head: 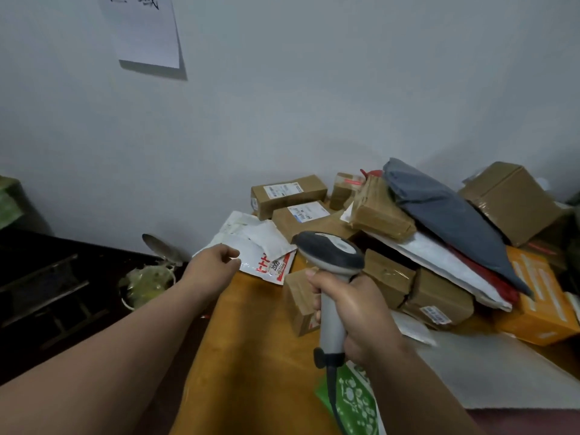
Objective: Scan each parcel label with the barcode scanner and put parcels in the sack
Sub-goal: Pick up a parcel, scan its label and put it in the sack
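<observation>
- Right hand (351,312) fingers clench the grey handheld barcode scanner (332,271) by its handle, head upward.
- Left hand (216,265), fingers loosely curled and holding nothing, touches the white-and-red plastic mailer (276,265) printed "2005".
- Labelled brown cardboard parcels (301,211) lie beyond the fingertips.

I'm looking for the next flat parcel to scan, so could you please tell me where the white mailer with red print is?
In the head view, the white mailer lies at the table's far left corner, just beyond the left hand.

Dim, bluish light is washing the scene evenly; the paper sheet (142,29) is casting a soft shadow on the wall (314,105). Wide-angle bending is curving the edges (the corners most); the floor at left is sinking into near-black.
</observation>
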The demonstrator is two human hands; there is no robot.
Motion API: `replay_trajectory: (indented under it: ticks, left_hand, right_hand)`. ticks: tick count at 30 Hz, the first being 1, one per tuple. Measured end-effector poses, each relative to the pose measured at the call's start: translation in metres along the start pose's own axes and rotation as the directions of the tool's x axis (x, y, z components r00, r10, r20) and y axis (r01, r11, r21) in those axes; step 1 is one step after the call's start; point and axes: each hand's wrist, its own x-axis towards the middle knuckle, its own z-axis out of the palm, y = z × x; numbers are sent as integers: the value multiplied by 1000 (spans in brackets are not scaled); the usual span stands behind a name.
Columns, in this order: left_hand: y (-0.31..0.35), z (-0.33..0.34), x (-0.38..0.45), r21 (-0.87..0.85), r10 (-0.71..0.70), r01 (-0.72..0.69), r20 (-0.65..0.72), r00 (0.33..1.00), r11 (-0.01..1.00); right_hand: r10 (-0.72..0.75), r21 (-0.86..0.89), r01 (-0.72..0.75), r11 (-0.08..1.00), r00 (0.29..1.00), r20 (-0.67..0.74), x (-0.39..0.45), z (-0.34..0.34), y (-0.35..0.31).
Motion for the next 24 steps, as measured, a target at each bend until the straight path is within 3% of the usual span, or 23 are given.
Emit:
replay_trajectory:
  ticks: [7,14,24]
  left_hand:
    - [2,16,65,230,102,-114,63,993,966]
    - [-7,34,129,454,156,-192,118,981,870]
    - [-30,88,199,639,185,-404,383,905,655]
  right_hand:
    - [96,24,-95,995,995,-32,60,17,-7]
    - [114,-80,-123,989,988,-104,133,34,6]
    - [213,-123,-227,966,970,-119,185,38,27]
